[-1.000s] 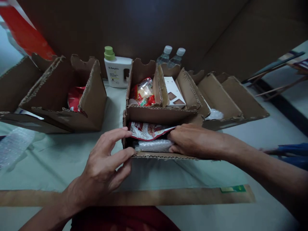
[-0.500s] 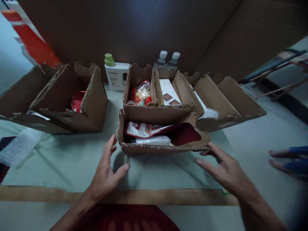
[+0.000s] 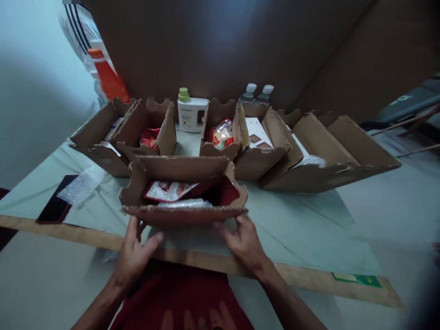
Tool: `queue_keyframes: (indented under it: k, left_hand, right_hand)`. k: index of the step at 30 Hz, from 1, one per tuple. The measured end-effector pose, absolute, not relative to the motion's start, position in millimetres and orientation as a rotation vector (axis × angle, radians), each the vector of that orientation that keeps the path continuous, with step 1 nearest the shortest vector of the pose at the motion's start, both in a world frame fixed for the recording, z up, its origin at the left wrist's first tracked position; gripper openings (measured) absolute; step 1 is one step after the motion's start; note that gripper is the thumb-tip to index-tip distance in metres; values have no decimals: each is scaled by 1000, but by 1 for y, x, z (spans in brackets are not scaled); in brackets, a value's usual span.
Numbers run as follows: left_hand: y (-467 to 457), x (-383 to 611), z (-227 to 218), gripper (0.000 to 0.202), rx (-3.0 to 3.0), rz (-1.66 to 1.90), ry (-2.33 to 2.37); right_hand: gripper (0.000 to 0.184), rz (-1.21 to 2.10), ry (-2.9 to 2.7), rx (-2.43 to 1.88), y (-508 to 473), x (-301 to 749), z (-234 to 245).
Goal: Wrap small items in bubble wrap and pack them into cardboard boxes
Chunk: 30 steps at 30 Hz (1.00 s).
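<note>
A cardboard box point(image 3: 185, 215) with an open top is between my two hands, in front of the row of boxes. My left hand point(image 3: 134, 250) grips its lower left corner, with the thumb in front and the fingertips hidden by the box. At the lower right corner, my right hand point(image 3: 242, 238) holds it with the fingers at the side and the thumb under the front wall. Inside the box lie a white and dark red food pouch point(image 3: 170, 190), a bubble-wrapped item point(image 3: 185, 204) and something dark red point(image 3: 223, 192).
Behind stand several cardboard boxes, with red packets point(image 3: 149, 137), a snack bag point(image 3: 222, 134) and a white carton point(image 3: 257, 133). A green-capped detergent bottle point(image 3: 192, 112), clear bottles point(image 3: 264, 95) and an orange bottle point(image 3: 109, 75) are farther back. Bubble wrap point(image 3: 82, 183) overlaps a dark phone-like slab point(image 3: 51, 208).
Both hands have closed on the cardboard box. It has moved left and toward me, away from the row behind. The view has shifted left, showing more of that side of the table.
</note>
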<state>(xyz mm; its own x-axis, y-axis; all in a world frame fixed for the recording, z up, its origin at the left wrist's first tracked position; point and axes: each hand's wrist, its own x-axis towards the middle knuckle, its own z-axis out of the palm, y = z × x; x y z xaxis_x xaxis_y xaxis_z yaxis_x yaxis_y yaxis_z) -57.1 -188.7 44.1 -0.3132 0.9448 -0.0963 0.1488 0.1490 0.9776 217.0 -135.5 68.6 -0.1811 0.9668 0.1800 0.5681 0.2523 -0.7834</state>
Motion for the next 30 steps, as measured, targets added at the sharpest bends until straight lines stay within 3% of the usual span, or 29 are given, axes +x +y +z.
queue_keyframes:
  k: [7, 13, 18, 24, 28, 30]
  left_hand:
    - [-143, -23, 53, 76, 1343, 1259, 1407]
    - [-130, -65, 34, 71, 1252, 1372, 1443]
    - [-145, -92, 20, 81, 1267, 1477, 1629]
    - [-186, -56, -3, 78, 1151, 1427, 1634]
    - [-184, -44, -5, 78, 1169, 1436, 1565]
    - [-182, -43, -5, 78, 1176, 1431, 1560]
  right_hand:
    - [37, 519, -1657, -1643, -159, 244, 64]
    - [22, 611, -1833, -1380, -198, 228, 53]
    - [17, 230, -2061, -1155, -133, 244, 89]
    - [42, -311, -2255, -1141, -7, 224, 134]
    - [20, -412, -2469, -1232, 33, 211, 139]
    - [20, -430, -2483, -1216, 34, 216, 144]
